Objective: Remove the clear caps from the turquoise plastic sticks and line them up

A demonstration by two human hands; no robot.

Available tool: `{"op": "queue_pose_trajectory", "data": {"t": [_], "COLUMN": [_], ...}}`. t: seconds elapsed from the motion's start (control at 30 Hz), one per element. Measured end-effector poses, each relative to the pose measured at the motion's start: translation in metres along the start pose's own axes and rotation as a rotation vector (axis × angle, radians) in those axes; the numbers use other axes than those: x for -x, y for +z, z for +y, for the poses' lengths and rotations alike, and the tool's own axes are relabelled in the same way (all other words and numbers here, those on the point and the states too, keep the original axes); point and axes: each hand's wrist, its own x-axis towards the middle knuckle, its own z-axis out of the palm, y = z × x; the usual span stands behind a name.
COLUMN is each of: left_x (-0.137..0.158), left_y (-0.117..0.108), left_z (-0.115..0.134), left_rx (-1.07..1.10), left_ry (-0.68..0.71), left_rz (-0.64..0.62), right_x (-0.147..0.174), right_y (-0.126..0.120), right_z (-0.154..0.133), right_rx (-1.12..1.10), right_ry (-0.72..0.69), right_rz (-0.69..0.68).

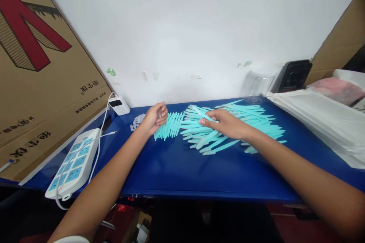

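Observation:
My right hand (218, 121) pinches a slim turquoise plastic stick, shaped like an eyebrow razor (201, 112), over a large loose pile of similar turquoise razors (248, 115). Its far end points up and left. My left hand (157, 117) is closed, fingers curled toward the palm. Whatever it may hold is hidden or too small to make out. Just right of it lies a smaller row of turquoise razors (171, 125), set roughly side by side. Beyond its wrist, on the left, sits a small heap of clear plastic pieces (137, 121).
Everything lies on a blue table (182, 176) against a white wall. At left are a power strip (74, 161), a white charger-like box (119, 105) with cables, and a large carton (51, 83). At right stand a clear container (256, 85), a black object (295, 76) and stacked white sheets (316, 121).

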Motion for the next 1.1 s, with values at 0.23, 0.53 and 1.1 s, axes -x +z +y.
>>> {"op": "queue_pose_trajectory", "data": {"t": [0.23, 0.53, 1.1], "left_x": [0.017, 0.032, 0.006], "left_y": [0.033, 0.045, -0.005], "left_z": [-0.023, -0.017, 0.025], "left_rx": [-0.433, -0.895, 0.128], "left_ry": [0.136, 0.412, 0.067], "left_rz": [-0.191, -0.164, 0.059], "right_x": [0.005, 0.006, -0.004], "right_y": [0.008, 0.013, 0.0], "right_z": [-0.009, -0.003, 0.01], "right_rx": [-0.06, -0.037, 0.012], "right_ry": [0.016, 0.012, 0.022], "right_rz": [-0.175, -0.248, 0.184]}}
